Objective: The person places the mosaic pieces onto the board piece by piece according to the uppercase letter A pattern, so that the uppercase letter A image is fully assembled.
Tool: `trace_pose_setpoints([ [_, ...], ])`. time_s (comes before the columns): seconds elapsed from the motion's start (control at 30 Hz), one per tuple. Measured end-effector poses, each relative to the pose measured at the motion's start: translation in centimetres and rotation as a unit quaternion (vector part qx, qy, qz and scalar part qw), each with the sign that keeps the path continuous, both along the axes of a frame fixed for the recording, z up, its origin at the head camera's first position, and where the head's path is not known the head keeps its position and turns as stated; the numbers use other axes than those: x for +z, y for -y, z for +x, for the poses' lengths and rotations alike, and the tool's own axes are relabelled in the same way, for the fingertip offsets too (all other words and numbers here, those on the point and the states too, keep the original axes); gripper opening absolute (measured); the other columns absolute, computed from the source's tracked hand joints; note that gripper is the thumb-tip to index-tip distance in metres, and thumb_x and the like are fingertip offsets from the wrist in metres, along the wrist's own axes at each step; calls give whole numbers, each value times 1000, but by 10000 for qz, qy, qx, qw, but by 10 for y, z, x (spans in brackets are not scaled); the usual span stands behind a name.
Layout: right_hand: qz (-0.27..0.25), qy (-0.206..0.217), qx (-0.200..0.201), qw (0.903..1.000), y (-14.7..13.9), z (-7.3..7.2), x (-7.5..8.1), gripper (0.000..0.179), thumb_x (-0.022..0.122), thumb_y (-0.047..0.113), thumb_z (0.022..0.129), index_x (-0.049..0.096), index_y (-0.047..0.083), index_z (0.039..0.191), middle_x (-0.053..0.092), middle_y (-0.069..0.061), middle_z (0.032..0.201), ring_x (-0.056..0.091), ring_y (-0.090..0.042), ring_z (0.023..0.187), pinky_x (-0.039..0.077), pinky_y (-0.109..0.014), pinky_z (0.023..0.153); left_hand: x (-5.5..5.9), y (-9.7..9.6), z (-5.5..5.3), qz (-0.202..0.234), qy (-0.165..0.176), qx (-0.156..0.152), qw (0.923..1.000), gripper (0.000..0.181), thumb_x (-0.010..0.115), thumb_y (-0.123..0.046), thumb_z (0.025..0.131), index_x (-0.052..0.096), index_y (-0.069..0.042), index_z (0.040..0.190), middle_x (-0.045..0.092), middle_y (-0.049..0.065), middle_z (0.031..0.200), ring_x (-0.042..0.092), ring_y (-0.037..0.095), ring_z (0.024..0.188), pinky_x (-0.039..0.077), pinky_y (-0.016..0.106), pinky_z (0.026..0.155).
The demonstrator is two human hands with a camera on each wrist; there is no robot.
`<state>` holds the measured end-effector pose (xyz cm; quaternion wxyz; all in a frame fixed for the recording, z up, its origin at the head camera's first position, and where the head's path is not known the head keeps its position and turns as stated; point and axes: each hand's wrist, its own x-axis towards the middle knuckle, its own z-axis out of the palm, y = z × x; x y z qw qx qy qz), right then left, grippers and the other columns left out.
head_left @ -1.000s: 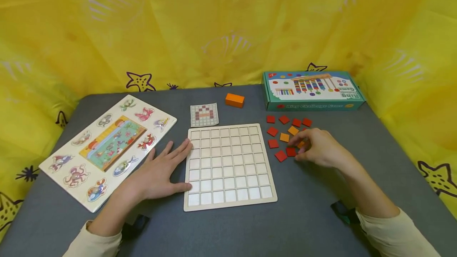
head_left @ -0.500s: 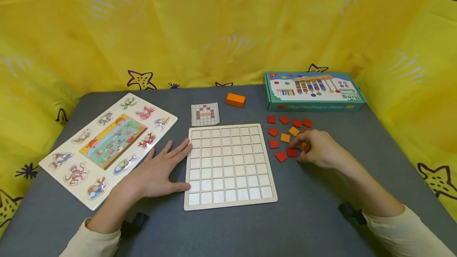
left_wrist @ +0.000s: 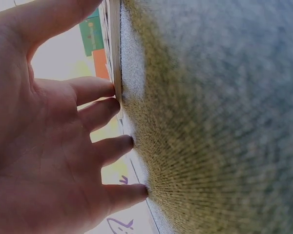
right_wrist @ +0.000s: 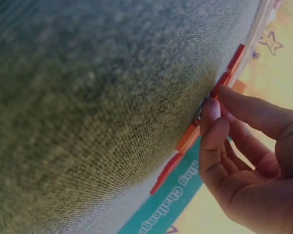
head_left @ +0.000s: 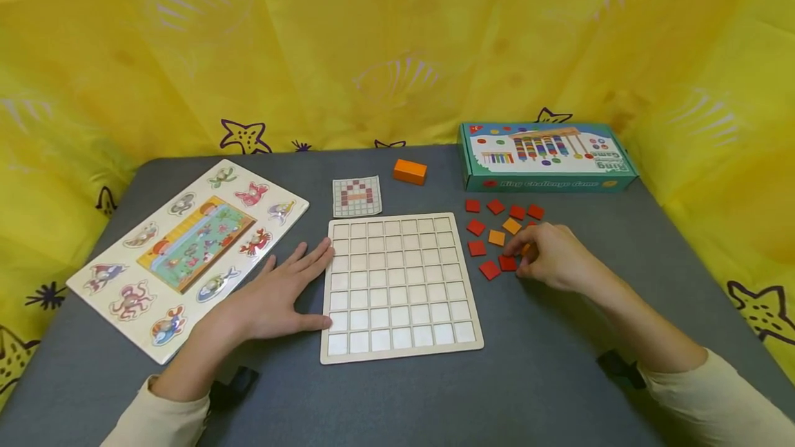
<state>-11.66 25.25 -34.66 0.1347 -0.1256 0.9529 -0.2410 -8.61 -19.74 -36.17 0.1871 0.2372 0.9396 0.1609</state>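
Left hand (head_left: 273,302) spread, fingertips at near-left side of grid board (head_left: 397,286), gripping nothing. Right hand (head_left: 555,257) curled at tiles (head_left: 496,237) right of it — can't tell if pinching. Best: 1 tile, by edges.

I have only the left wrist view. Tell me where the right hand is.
Observer: The right hand is among the red tiles and orange tiles; I can't tell whether its fingers pinch one.
Operator: Now tell me what lies just past the far edge of the wooden grid board.
Observer: A small card printed with a coloured grid pattern.
Operator: Check the left hand's outer side too.
Observer: A sea-animal puzzle board lies there, set at an angle.
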Motion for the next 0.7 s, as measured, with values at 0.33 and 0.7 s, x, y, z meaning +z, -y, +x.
trace_pose_setpoints([
  [0.33,3,-238,18,9997,4,-1,0,29,86,0,75,77,9,101,73,-3,91,63,-8,70,50,-33,71,1,1,-1,189,99,26,9998,108,77,-60,86,21,-17,168,12,4,177,12,48,159,9,82,115],
  [0.7,-10,-113,-90,9999,6,1,-3,29,83,-3,78,79,9,105,74,-3,92,63,-13,76,52,-33,70,1,1,-1,149,176,3,9997,109,78,-59,86,19,-18,168,10,3,177,11,47,160,9,82,115],
])
